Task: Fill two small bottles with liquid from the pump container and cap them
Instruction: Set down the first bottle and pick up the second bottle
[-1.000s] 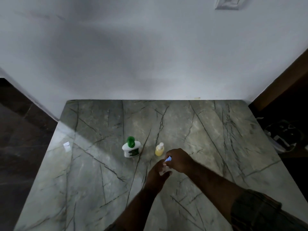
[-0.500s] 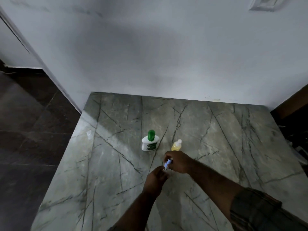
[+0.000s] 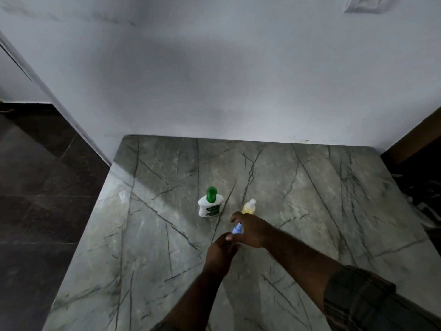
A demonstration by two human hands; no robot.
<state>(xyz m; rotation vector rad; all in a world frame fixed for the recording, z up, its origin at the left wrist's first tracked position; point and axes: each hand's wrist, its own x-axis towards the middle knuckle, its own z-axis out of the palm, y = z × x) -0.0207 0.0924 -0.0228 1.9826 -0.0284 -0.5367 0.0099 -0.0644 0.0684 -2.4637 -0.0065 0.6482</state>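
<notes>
At the table's middle: pump container (image 3: 211, 204), white body, green pump head, dark green label, upright on the marble table (image 3: 155, 247).
Just right of it: yellow bottle (image 3: 249, 207), 1 small bottle of yellow liquid with a white cap on, upright, apart from the pump container and just behind the right hand's knuckles.
Right hand (image 3: 251, 231): reaches in from the lower right, above the table in front of the 2 standing containers; fingers curled narrowly round a bluish-white piece (image 3: 238, 228).
Bluish-white piece: small, pinched between the right hand's fingers and thumb, directly over the left hand; too blurred to tell whether it is a cap or a bottle's top.
Left hand (image 3: 220, 253): comes up from the bottom edge, right under the right hand and touching it; fingers curl up toward the piece, but what they hold is hidden, so I cannot tell its grip.
Sleeve (image 3: 358, 299): dark, checked, on the right forearm.
Table's left edge: small clear scrap (image 3: 123, 195), well apart from the rest.
Behind: white wall (image 3: 214, 80) meets the table's far edge; switch plate (image 3: 362, 4) high at the right.
Left side: dark floor (image 3: 35, 211).
</notes>
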